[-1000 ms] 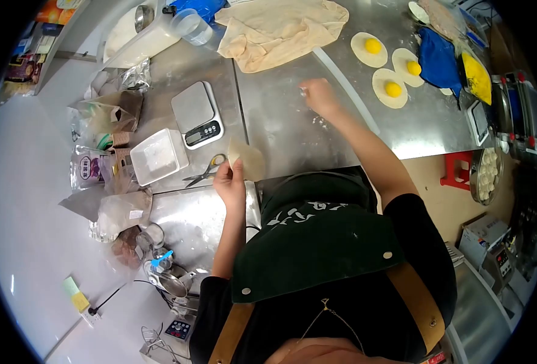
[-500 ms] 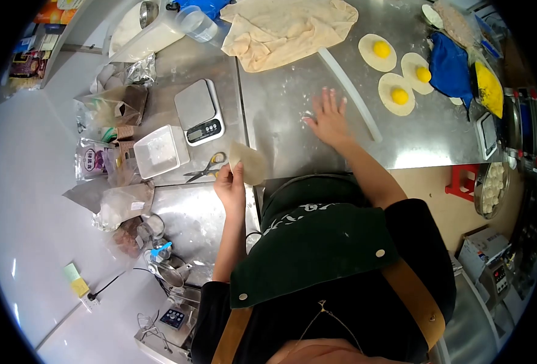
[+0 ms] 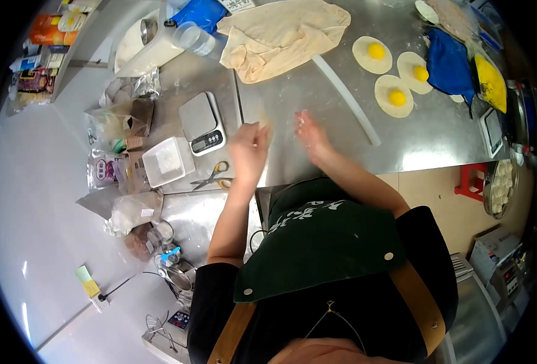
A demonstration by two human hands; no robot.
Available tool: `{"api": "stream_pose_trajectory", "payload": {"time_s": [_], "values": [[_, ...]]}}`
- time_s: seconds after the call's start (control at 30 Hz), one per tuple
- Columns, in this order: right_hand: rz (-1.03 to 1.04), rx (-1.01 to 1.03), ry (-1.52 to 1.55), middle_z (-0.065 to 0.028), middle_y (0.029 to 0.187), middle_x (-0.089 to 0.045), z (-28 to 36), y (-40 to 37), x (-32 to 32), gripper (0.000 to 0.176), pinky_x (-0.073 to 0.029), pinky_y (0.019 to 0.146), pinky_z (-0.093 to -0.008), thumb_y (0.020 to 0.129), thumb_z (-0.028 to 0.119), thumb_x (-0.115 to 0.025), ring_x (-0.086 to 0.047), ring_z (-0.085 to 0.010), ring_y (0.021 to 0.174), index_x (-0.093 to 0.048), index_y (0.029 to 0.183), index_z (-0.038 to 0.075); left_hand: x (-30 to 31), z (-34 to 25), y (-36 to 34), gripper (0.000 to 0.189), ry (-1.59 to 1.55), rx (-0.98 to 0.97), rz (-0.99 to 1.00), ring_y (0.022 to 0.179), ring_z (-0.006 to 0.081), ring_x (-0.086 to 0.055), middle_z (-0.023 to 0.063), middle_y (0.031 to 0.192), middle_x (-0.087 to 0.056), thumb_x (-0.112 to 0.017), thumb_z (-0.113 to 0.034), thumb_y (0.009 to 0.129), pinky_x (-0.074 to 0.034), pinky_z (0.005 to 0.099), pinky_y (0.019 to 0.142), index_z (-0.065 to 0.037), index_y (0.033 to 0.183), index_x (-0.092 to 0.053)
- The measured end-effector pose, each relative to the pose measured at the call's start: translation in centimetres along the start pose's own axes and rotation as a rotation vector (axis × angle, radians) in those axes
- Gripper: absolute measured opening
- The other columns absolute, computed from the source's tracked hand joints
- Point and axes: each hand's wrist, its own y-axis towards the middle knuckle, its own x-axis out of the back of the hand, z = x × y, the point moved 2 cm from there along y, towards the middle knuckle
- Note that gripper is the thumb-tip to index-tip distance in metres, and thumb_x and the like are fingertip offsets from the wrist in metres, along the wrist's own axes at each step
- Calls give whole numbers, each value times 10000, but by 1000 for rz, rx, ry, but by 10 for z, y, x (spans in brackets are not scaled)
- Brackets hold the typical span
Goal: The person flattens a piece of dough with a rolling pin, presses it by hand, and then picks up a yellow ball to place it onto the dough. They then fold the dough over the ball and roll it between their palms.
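Note:
My left hand (image 3: 248, 151) is closed, pinching a thin round dough wrapper (image 3: 266, 124) that shows almost edge-on and blurred. A short distance to its right, my right hand (image 3: 311, 137) is held up with fingers stretched out and nothing in them. Right of that hand lies a white rolling rod (image 3: 348, 101), slanting across the steel table. Beyond it are three dough rounds, each with a yellow ball (image 3: 396, 97) on top. A large folded sheet of dough (image 3: 287, 37) is spread at the back.
On the left stand a digital scale (image 3: 203, 124), a white tub (image 3: 168, 162) and scissors (image 3: 211, 176). A clear cup (image 3: 197, 39) sits behind them. At the right are a blue piping bag or cloth (image 3: 449, 64), a yellow bag (image 3: 490, 84) and a second scale (image 3: 492, 132).
My left hand has moved forward and right with the dough wrapper. My right hand has lifted off the table and come left toward it. The dough sheet looks flatter.

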Motion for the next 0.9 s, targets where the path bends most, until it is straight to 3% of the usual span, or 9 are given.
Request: {"api": "stream_pose_trajectory", "payload": {"time_s": [0.03,0.1,0.17,0.2,0.57,0.63,0.73,0.83,0.9], "values": [[-24,-148,294,-145,1298,-582,-2,-2,-6,598,-343,1089,-364,1002,494,-410,-530,-272,1230,-457,1385,37,-14,-7,-2,35,42,-168,-1,656,293,-619,150,755,-621,-651,-16,807,-502,387,578,-9,841,-651],[291,-146,561,-145,1261,-600,8,2,4,533,-414,1033,-406,1002,451,-377,-559,-290,1183,-498,1328,48,-33,-35,-16,96,103,-434,213,765,300,-651,131,850,-667,-670,-20,779,-536,398,642,-23,874,-659],[619,-139,812,-145,1225,-617,21,6,16,483,-484,977,-448,1002,407,-343,-588,-308,1136,-540,1272,58,-40,-73,-34,300,140,-386,366,824,319,-659,150,971,-674,-754,-115,738,-558,393,701,-2,996,-649],[647,-157,925,-153,1262,-598,34,-4,17,494,-501,955,-508,992,371,-316,-585,-337,1145,-521,1301,45,-37,-80,-39,311,79,-391,370,837,323,-661,163,978,-674,-753,-104,744,-557,392,707,-5,1020,-650],[645,-62,904,-158,1325,-562,62,-11,35,468,-480,993,-514,981,354,-410,-562,-346,1196,-520,1320,50,-27,-50,-10,218,-169,-102,-45,960,342,-658,189,1068,-671,-649,-32,853,-522,370,859,17,1065,-656],[624,-67,903,-157,1322,-565,68,-16,35,461,-484,988,-517,980,358,-418,-566,-344,1191,-530,1309,55,-35,-35,-14,268,-334,106,-44,1101,289,-610,184,1214,-619,-589,-67,927,-469,348,948,30,1177,-598],[603,-37,840,-166,1329,-559,80,-21,31,475,-488,996,-487,978,376,-426,-573,-340,1185,-519,1325,66,-55,-19,-17,416,-678,428,-75,1282,258,-474,189,1364,-507,-511,-204,1009,-335,352,1094,26,1350,-453],[409,91,532,-169,1398,-499,85,-27,15,524,-397,1083,-466,993,394,-436,-490,-308,1292,-464,1385,49,-78,-15,-16,491,-1065,631,-161,1344,261,-398,173,1440,-426,-434,-313,1034,-296,399,1128,-1,1409,-382],[282,267,-446,-166,1487,-398,93,-50,-20,576,-236,1167,-420,1017,434,-369,-348,-286,1403,-409,1432,37,-94,-9,-11,553,-1411,685,-72,1385,288,-338,128,1496,-360,-322,-411,1041,-253,451,1160,-43,1454,-323]]}}
